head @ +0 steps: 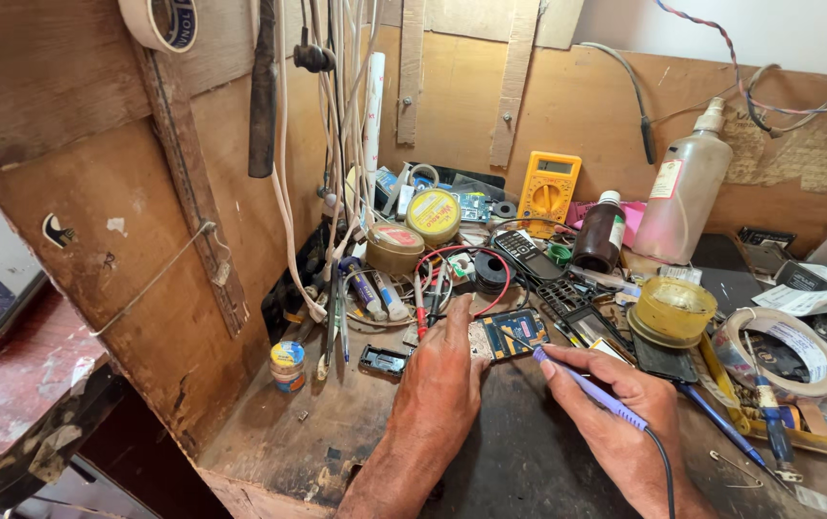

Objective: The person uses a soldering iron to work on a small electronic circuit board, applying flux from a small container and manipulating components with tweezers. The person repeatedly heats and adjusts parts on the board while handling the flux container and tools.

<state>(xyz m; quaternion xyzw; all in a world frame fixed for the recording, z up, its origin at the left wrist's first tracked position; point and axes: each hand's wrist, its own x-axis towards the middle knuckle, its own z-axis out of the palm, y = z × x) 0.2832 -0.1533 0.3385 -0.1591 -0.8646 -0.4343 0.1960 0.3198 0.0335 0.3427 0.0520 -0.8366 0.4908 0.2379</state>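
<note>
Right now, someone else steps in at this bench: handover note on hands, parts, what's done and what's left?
Left hand: flat on the bench, fingertips pinning the small circuit board.
Right hand: holds the purple soldering iron like a pen, tip on the board.
Nearby: yellow multimeter at the back wall, flux tins behind the board, tape roll to the right.
Done: board laid out and held, iron on it.
Left: cannot tell which joints are finished; check the board.
</note>
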